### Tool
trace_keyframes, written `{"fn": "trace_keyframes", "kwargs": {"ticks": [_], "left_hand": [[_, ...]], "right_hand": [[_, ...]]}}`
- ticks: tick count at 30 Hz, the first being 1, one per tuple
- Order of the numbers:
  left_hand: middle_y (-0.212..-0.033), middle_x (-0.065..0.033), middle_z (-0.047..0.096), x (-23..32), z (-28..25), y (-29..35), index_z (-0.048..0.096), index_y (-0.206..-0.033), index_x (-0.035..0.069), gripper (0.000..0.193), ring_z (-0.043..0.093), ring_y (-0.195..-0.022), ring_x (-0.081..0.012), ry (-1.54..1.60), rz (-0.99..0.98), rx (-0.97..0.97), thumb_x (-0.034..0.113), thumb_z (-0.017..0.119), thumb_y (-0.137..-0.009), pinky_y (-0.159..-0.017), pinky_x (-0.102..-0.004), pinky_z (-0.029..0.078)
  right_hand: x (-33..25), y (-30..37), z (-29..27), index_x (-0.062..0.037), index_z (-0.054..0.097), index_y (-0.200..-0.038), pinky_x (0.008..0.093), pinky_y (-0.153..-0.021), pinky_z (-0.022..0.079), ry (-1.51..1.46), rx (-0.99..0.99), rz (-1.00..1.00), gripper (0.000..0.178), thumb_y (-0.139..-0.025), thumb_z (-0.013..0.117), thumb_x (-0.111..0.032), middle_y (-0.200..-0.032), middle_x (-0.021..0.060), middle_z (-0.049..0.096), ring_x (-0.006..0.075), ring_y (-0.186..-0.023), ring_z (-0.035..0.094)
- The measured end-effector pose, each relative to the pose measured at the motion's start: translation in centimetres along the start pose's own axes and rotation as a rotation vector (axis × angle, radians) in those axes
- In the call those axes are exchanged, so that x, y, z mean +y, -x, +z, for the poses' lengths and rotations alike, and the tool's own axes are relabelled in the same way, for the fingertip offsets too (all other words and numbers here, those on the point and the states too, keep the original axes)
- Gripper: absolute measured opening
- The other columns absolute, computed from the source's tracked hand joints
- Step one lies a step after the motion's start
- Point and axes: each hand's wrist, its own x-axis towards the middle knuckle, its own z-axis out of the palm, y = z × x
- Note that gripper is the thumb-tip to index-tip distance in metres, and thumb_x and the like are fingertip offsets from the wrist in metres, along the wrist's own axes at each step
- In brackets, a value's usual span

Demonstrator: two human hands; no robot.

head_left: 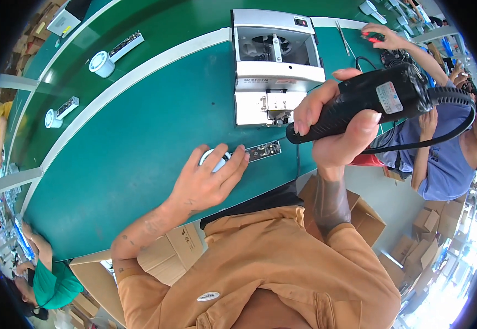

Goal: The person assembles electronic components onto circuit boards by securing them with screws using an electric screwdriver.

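Observation:
My right hand (pixel 334 145) is wrapped round a black electric screwdriver (pixel 359 101), whose cable bends away at the right. Its thin bit points left and down, close to the far end of a narrow circuit board (pixel 266 150); whether it touches cannot be made out. That board lies on the green table and joins a white round part (pixel 214 159). Over the round part and the near end of the board, my left hand (pixel 205 178) closes its fingers, hiding much of both.
A silver benchtop machine (pixel 277 77) stands beyond my hands. Two similar white round parts with boards, one nearer (pixel 53 119) and one farther (pixel 102 64), sit on the green strip at left. Tweezers (pixel 343 38) lie behind the machine. A co-worker's hand (pixel 384 38) holds a red-handled tool.

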Motion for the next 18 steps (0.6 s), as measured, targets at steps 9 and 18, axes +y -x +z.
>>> {"fn": "trace_keyframes", "kwargs": {"ticks": [9,18], "left_hand": [[-0.122,-0.0079,0.060,0.2,0.2,-0.6,0.069,-0.110,0.004,0.030,0.056,-0.101,-0.0236,-0.031,0.007,0.008,0.011,0.063,-0.082,-0.080,-0.0398,0.048],[-0.123,-0.0076,0.060,0.4,0.7,-0.9,0.069,-0.110,0.004,0.029,0.056,-0.101,-0.0238,-0.027,0.001,0.006,0.011,0.062,-0.082,-0.079,-0.0399,0.048]], "right_hand": [[-1.1,0.2,-0.8,-0.0044,0.040,-0.127,0.0326,-0.044,0.042,0.083,0.037,0.084,0.082,-0.088,0.044,-0.076,-0.062,0.0076,0.046,0.0187,-0.045,0.046],[-0.5,0.4,-1.3,-0.0066,0.041,-0.122,0.0323,-0.043,0.043,0.156,0.019,0.091,0.079,-0.087,0.047,-0.076,-0.062,0.0069,0.047,0.0172,-0.045,0.047]]}}
